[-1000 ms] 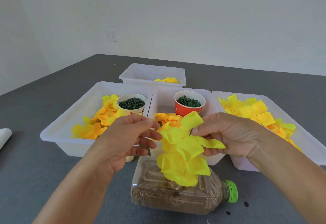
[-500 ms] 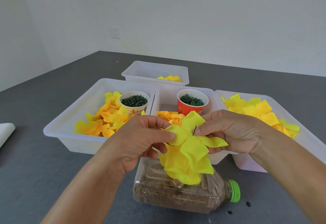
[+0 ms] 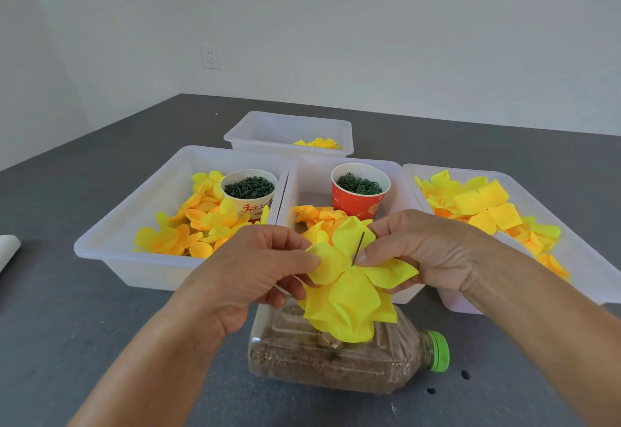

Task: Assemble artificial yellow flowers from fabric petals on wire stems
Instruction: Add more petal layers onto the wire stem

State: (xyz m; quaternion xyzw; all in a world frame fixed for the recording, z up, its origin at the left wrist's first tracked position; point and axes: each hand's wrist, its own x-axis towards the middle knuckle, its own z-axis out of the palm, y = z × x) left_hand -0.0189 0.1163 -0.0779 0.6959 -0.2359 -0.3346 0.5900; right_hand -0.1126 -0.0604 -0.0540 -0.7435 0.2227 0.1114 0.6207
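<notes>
A yellow fabric flower (image 3: 349, 302) of layered petals sits on a thin dark wire stem (image 3: 358, 248) that pokes up through its middle. My left hand (image 3: 255, 275) pinches a round yellow petal at the flower's upper left. My right hand (image 3: 426, 252) pinches the petals right beside the wire, thumb and forefinger at its base. The flower hangs just above a clear plastic bottle (image 3: 336, 356) lying on its side, filled with brown grain, green cap to the right. Whether the stem is stuck into the bottle is hidden by the petals.
White trays of yellow petals stand behind: left tray (image 3: 111, 242) with a white cup of green pieces (image 3: 249, 191), middle tray (image 3: 302, 178) with a red cup of green rings (image 3: 360, 191), right tray (image 3: 588, 258), and a far tray (image 3: 289, 126). Dark table (image 3: 67, 342) around.
My left hand has closed in from the left and taken hold of a petal at the flower's upper left. The wire tip now shows above the petals. My head has tilted up slightly.
</notes>
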